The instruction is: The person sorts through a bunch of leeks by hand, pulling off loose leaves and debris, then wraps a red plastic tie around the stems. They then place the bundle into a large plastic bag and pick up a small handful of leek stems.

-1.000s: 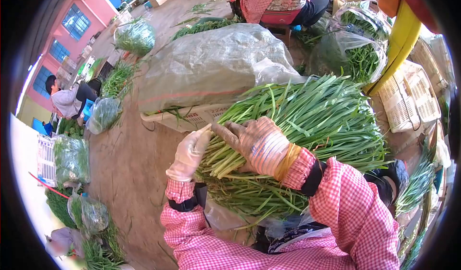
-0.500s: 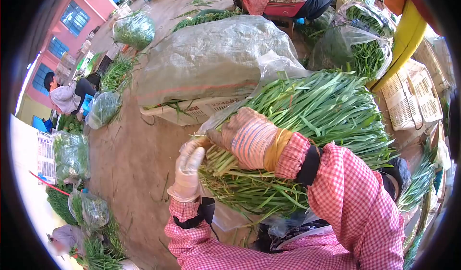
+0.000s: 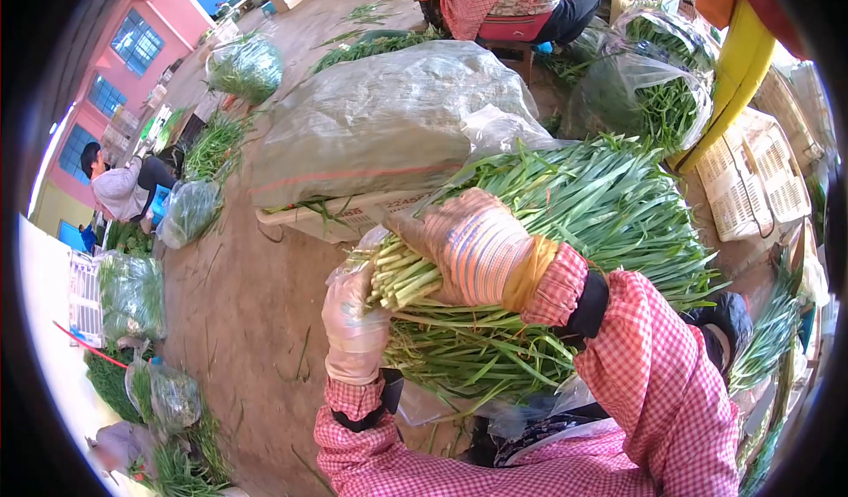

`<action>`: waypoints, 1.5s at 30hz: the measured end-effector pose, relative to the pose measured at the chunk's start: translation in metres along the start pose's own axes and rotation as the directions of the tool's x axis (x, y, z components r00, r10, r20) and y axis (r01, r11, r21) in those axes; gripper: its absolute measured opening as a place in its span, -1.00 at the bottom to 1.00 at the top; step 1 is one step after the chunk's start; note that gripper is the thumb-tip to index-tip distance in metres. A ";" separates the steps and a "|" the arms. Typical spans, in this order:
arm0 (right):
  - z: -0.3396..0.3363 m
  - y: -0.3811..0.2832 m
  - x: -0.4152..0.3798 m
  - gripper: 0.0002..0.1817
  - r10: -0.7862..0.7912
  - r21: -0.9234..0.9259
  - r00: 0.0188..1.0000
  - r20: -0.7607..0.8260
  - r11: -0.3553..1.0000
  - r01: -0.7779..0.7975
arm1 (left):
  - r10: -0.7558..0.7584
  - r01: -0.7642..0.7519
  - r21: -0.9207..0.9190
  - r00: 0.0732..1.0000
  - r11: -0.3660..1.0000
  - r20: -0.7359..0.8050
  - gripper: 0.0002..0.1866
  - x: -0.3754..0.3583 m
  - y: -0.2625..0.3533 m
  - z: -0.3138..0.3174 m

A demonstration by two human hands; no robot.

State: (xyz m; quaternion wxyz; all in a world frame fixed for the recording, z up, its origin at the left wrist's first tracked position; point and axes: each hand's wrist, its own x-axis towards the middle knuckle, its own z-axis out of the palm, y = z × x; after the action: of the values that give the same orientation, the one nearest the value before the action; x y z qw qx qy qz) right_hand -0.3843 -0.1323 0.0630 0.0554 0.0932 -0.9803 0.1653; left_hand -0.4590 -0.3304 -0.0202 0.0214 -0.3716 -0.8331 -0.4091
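Observation:
A big pile of long green leafy stalks (image 3: 609, 205) lies in front of me, with more leaves (image 3: 495, 356) at its near side over clear plastic. My right hand (image 3: 473, 245), in a striped glove, is wrapped round a bunch of pale stalk ends (image 3: 402, 272), its fingers on the far side. My left hand (image 3: 353, 320), in a pale thin glove, is at the left side of the cut ends, fingers bent against the bunch; its fingertips are partly hidden.
A large grey woven sack (image 3: 397, 108) lies on a white box (image 3: 362, 214) beyond the pile. White crates (image 3: 751, 174) stand at the right. One person (image 3: 508, 2) sits at the top, another (image 3: 124, 183) at the left. Bagged greens (image 3: 190, 210) line the floor.
The stalk ends have risen into fuller view between my hands. My left hand has turned and shifted slightly down and right; my right hand has moved slightly right and up.

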 end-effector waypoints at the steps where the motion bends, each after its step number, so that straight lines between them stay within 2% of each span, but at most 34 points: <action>1: 0.004 0.002 -0.001 -0.09 -0.020 0.006 0.999 -0.028 1.000 0.020 | -0.109 0.101 -0.221 0.994 0.970 -0.025 -0.69 -0.002 0.001 0.002; 2: -0.011 -0.007 0.000 0.00 0.046 -0.030 0.990 0.136 0.999 -0.042 | -0.221 0.189 -0.432 0.975 0.882 -0.025 -0.73 -0.003 0.013 0.002; 3: -0.016 -0.012 0.001 0.00 0.025 -0.174 0.988 0.155 0.985 0.002 | -0.327 0.256 -0.621 0.945 0.741 -0.001 -0.76 -0.002 0.026 0.003; 5: -0.018 -0.021 0.001 0.00 -0.010 -0.440 0.979 0.206 0.892 0.101 | -0.353 0.247 -0.674 0.935 0.696 -0.023 -0.78 -0.002 0.049 -0.002; 6: 0.015 -0.009 -0.003 -0.09 -0.168 -0.453 0.974 -0.152 0.888 0.082 | -0.358 0.249 -0.684 0.933 0.686 -0.019 -0.78 -0.002 0.054 -0.005; 7: 0.015 -0.011 -0.003 -0.13 -0.164 -0.397 0.976 -0.143 0.913 0.095 | -0.367 0.257 -0.693 0.930 0.674 -0.012 -0.78 -0.004 0.058 -0.009; 8: 0.013 -0.015 0.000 -0.16 -0.162 -0.338 0.977 -0.136 0.935 0.108 | -0.358 0.272 -0.765 0.932 0.583 0.058 -0.76 -0.007 0.061 -0.015; 9: 0.012 -0.017 0.001 -0.20 -0.164 -0.282 0.978 -0.129 0.952 0.122 | -0.300 0.223 -0.736 0.954 0.640 0.028 -0.75 -0.008 0.056 -0.013; 10: 0.017 -0.012 0.000 -0.29 -0.225 -0.243 0.944 -0.240 0.956 0.165 | -0.243 0.174 -0.701 0.970 0.691 0.001 -0.73 -0.011 0.049 -0.008; 13: 0.008 -0.007 -0.002 -0.32 -0.049 -0.116 0.999 -0.006 0.992 0.048 | -0.173 0.124 -0.605 0.985 0.787 -0.023 -0.55 -0.010 0.056 -0.010; 14: 0.006 -0.006 -0.004 -0.30 -0.070 -0.087 0.990 -0.123 0.994 0.059 | -0.138 0.090 -0.571 0.990 0.816 -0.041 -0.52 -0.006 0.067 -0.014; 15: 0.003 -0.005 -0.006 -0.30 -0.048 -0.059 0.993 -0.110 0.997 0.042 | -0.100 0.053 -0.537 0.993 0.842 -0.060 -0.49 -0.004 0.076 -0.019; 16: -0.003 -0.004 -0.007 -0.29 -0.033 -0.034 0.995 -0.092 0.999 0.030 | -0.175 0.166 -0.581 0.984 0.797 0.041 -0.43 -0.007 0.075 -0.030; 17: -0.008 -0.005 -0.008 -0.28 -0.020 -0.009 0.997 -0.075 1.000 0.019 | -0.132 0.118 -0.444 0.991 0.888 -0.001 -0.46 -0.010 0.072 -0.042; 19: -0.005 0.001 -0.010 -0.27 -0.018 0.051 0.975 -0.221 0.998 0.030 | -0.016 -0.149 -0.507 0.951 0.849 -0.307 -0.50 -0.005 0.066 -0.044; 20: -0.004 0.004 -0.010 -0.27 -0.032 0.092 0.955 -0.295 0.994 0.062 | -0.101 -0.117 -0.393 0.865 0.912 -0.492 -0.53 -0.003 0.082 -0.039; 21: -0.005 0.005 -0.010 -0.27 -0.042 0.128 0.930 -0.366 0.987 0.095 | -0.129 -0.241 -0.552 0.826 0.798 -0.548 -0.53 0.000 0.097 -0.028; 23: -0.008 0.001 -0.014 -0.34 -0.028 0.094 0.934 -0.355 0.993 0.065 | -0.226 -0.490 -0.752 0.750 0.441 -0.622 -0.52 0.009 0.121 -0.004; 24: -0.007 -0.002 -0.017 -0.42 -0.016 0.063 0.936 -0.351 0.997 0.041 | -0.235 -0.493 -0.820 0.794 0.293 -0.561 -0.52 0.014 0.117 0.005; 25: -0.008 -0.003 -0.020 -0.49 -0.006 0.032 0.938 -0.347 0.999 0.018 | -0.074 -0.462 -0.719 0.814 0.519 -0.577 -0.53 0.019 0.115 0.018; 26: -0.012 -0.003 -0.020 -0.43 -0.003 0.066 0.955 -0.296 0.998 0.023 | -0.220 -0.436 -0.868 0.846 0.238 -0.485 -0.52 0.027 0.105 0.026; 27: -0.015 -0.002 -0.020 -0.42 -0.003 0.071 0.964 -0.265 0.997 0.022 | -0.321 -0.393 -0.916 0.879 -0.075 -0.351 -0.51 0.035 0.092 0.035; 29: -0.015 0.000 -0.023 -0.39 -0.007 0.082 0.978 -0.206 0.996 0.024 | -0.281 -0.364 -0.930 0.888 0.057 -0.365 -0.47 0.042 0.061 0.061; 30: -0.006 0.002 -0.021 -0.38 -0.052 0.042 0.968 -0.244 0.997 0.064 | -0.328 -0.295 -0.955 0.900 0.024 -0.286 -0.44 0.041 0.055 0.068; 31: -0.004 -0.003 -0.022 -0.34 -0.057 -0.027 0.988 -0.146 0.998 0.054 | -0.331 -0.243 -0.970 0.918 -0.028 -0.220 -0.40 0.040 0.032 0.073; 33: -0.002 -0.008 -0.025 -0.28 -0.110 -0.039 0.987 -0.116 0.994 0.106 | -0.426 -0.110 -0.992 0.896 0.057 -0.123 -0.34 0.042 0.045 0.064; 34: -0.004 -0.011 -0.024 -0.20 -0.090 -0.060 0.994 -0.062 0.995 0.086 | -0.315 -0.119 -0.992 0.943 -0.030 -0.104 -0.33 0.041 0.060 0.060; 36: -0.016 -0.011 -0.024 -0.18 -0.080 -0.057 0.991 -0.105 0.996 0.075 | -0.076 -0.096 -0.975 0.994 -0.201 -0.082 -0.31 0.036 0.089 0.056; 38: -0.017 -0.007 -0.026 -0.19 -0.165 -0.032 0.979 -0.119 0.986 0.162 | -0.132 -0.055 -0.959 0.991 -0.277 -0.019 -0.29 0.032 0.095 0.052; 39: -0.018 -0.006 -0.027 -0.21 -0.196 -0.096 0.964 -0.182 0.979 0.181 | -0.146 -0.035 -0.945 0.989 -0.325 0.013 -0.29 0.033 0.098 0.053; 40: -0.017 -0.008 -0.029 -0.24 -0.225 -0.155 0.944 -0.241 0.969 0.192 | -0.128 -0.014 -0.967 0.992 -0.253 0.019 -0.28 0.031 0.103 0.051; 41: -0.017 -0.009 -0.029 -0.27 -0.260 -0.212 0.919 -0.296 0.956 0.203 | -0.106 0.024 -0.955 0.993 -0.295 0.057 -0.26 0.029 0.100 0.048; 42: -0.019 -0.010 -0.028 -0.34 -0.262 -0.256 0.928 -0.266 0.947 0.194 | -0.089 0.036 -0.973 0.994 -0.230 0.058 -0.25 0.025 0.101 0.047; 45: -0.005 -0.006 -0.029 -0.39 -0.265 -0.132 0.917 -0.299 0.963 0.236 | -0.028 0.004 -0.998 1.000 -0.061 0.006 -0.25 0.024 0.103 0.044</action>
State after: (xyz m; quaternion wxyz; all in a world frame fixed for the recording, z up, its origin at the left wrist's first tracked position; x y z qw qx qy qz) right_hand -0.3547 -0.1314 0.0653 0.2354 0.1877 -0.9455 0.1238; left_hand -0.3993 -0.2452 0.0270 -0.2539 -0.2569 -0.2771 -0.8904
